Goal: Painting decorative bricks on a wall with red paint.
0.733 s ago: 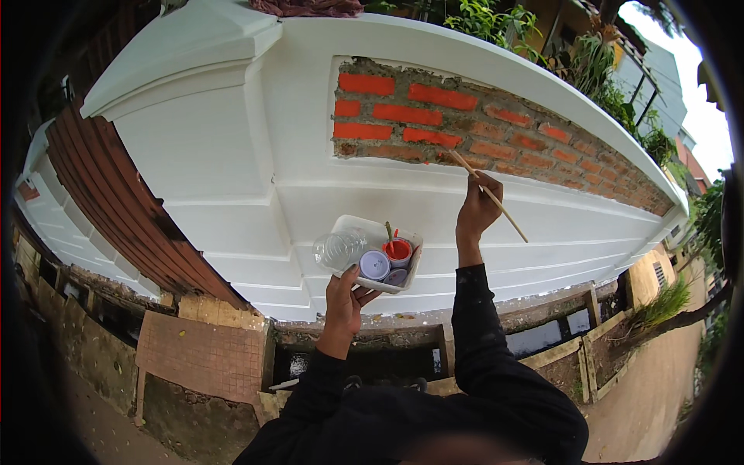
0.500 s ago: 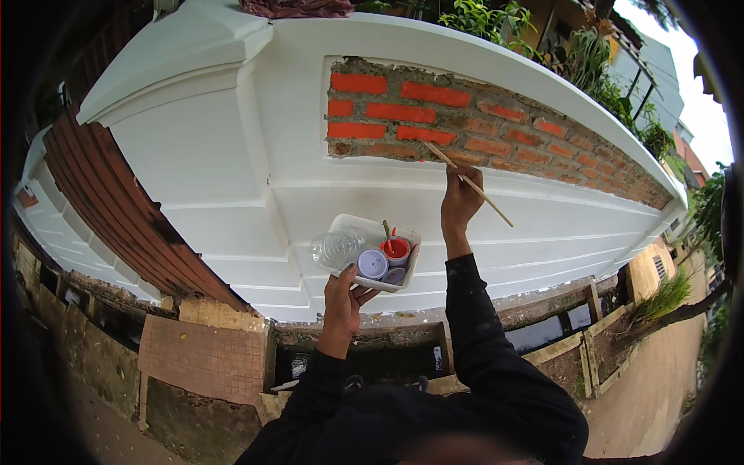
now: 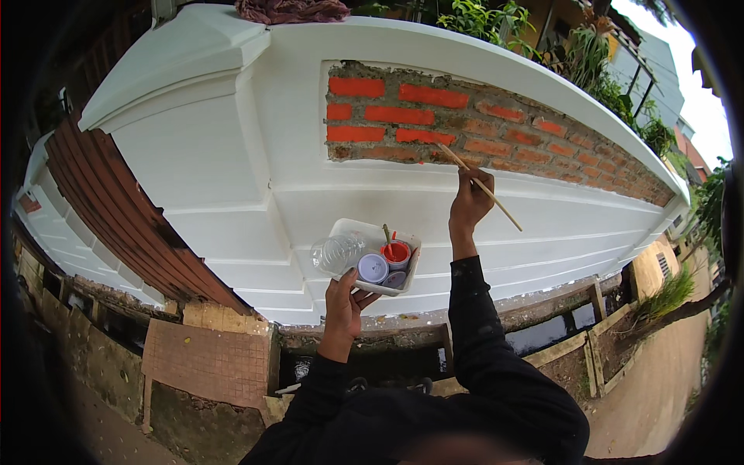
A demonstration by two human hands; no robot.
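Observation:
My right hand (image 3: pixel 470 203) is closed round a thin wooden-handled paintbrush (image 3: pixel 502 208). Its tip meets the right end of a bright orange-red brick (image 3: pixel 425 136) in the wall's brick panel (image 3: pixel 496 130). Bricks at the panel's left are bright orange-red; those farther right look duller and rougher, with grey mortar between. My left hand (image 3: pixel 343 304) grips the near edge of a white plastic tray (image 3: pixel 413 266). Inside stand an open pot of red paint (image 3: pixel 396 252) with a stick in it, a lidded pot (image 3: pixel 373 267), another small pot (image 3: pixel 394 280) and a clear plastic container (image 3: pixel 338 254).
The white wall (image 3: pixel 364 203) with stepped mouldings surrounds the panel. A crumpled dark cloth (image 3: pixel 291 11) lies on its top, and plants (image 3: pixel 496 27) rise behind. At its foot runs a water channel (image 3: pixel 403 363), crossed by a tiled slab (image 3: pixel 203 358). A reddish-brown slatted gate (image 3: pixel 147 225) stands left.
My right hand has moved a little to the right, and the brush tip has slid to the right along the lower bright brick. My left hand holds the tray in nearly the same place.

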